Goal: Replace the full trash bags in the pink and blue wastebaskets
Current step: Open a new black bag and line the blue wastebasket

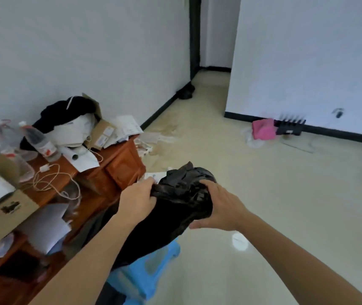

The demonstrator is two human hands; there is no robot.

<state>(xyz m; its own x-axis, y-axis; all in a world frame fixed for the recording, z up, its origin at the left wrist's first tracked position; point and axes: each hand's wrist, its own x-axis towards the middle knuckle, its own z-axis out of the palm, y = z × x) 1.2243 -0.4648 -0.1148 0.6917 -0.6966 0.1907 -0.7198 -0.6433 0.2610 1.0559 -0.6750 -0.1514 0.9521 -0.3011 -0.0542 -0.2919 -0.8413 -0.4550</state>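
Grips bunched black plastic trash bag [183, 195] between curled left hand [138, 200] and right hand [218, 205], both equally near, long axis slanting back down-left.

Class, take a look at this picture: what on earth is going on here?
A person grips a crumpled black trash bag with both hands, the left hand on its left side and the right hand on its right. The bag is held above a blue plastic item, possibly the blue wastebasket, beside a cluttered wooden desk. A pink object lies by the far wall.
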